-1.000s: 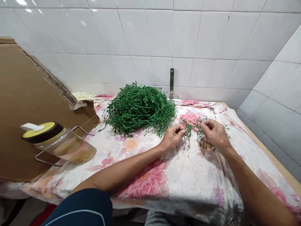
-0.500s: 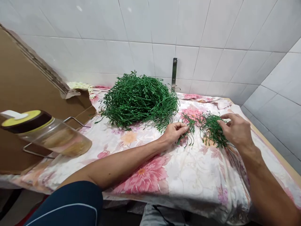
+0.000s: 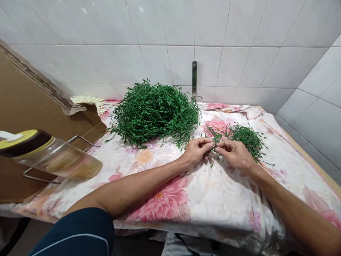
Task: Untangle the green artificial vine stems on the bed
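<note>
A large heap of green artificial foliage strands [image 3: 156, 115] lies on the floral cloth [image 3: 165, 199], to the left of my hands. My left hand [image 3: 195, 151] and my right hand [image 3: 234, 154] meet at their fingertips, both pinching a thin green sprig [image 3: 213, 149]. Much of the sprig is hidden by my fingers. A smaller loose bunch of the same foliage [image 3: 246, 138] lies just beyond my right hand, apart from the big heap.
A glass jar with a yellow and brown lid [image 3: 57, 158] stands in a wire holder at the left, before a brown cardboard sheet [image 3: 34, 117]. White tiles [image 3: 239, 46] form the walls, with a metal bracket [image 3: 194, 80] at the back.
My right hand has moved left, off the smaller bunch, and now meets my left hand on the sprig. The view has shifted slightly.
</note>
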A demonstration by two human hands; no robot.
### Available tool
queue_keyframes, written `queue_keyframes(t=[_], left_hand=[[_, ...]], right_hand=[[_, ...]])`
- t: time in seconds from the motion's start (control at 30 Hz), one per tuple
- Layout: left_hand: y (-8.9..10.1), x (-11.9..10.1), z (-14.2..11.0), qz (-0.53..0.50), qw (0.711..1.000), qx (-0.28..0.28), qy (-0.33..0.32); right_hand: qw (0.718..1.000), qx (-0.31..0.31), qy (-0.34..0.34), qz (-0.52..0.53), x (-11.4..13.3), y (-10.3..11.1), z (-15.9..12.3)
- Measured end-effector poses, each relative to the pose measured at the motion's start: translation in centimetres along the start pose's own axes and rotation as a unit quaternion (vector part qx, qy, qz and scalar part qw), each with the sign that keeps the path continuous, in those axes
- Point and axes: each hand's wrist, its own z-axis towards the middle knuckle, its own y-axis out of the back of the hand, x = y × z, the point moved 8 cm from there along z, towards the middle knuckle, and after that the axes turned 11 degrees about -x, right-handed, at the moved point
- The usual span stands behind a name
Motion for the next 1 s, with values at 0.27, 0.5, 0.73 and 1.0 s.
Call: queue_keyframes(t=[0.27, 0.5, 0.73, 1.0], left_hand=[[0.0, 0.2, -0.1, 0.013, 1.000, -0.004, 0.010], [-0.2, -0.3, -0.5, 0.034, 0.999, 0.007, 0.005], [-0.3, 0.0, -0.4, 0.024, 1.000, 0.005, 0.011], [0.3, 0.0, 0.0, 0.034, 0.999, -0.026, -0.017]], right_hand=[[1.000, -0.011, -0.009, 0.020, -0.3, 0.6, 0.0], [0.999, -0.001, -0.029, 0.046, 0.4, 0.5, -0.2], [0.996, -0.009, -0.044, 0.080, 0.0, 0.4, 0.0], [0.997, -0.001, -0.055, 0.055, -0.7, 0.0, 0.0]])
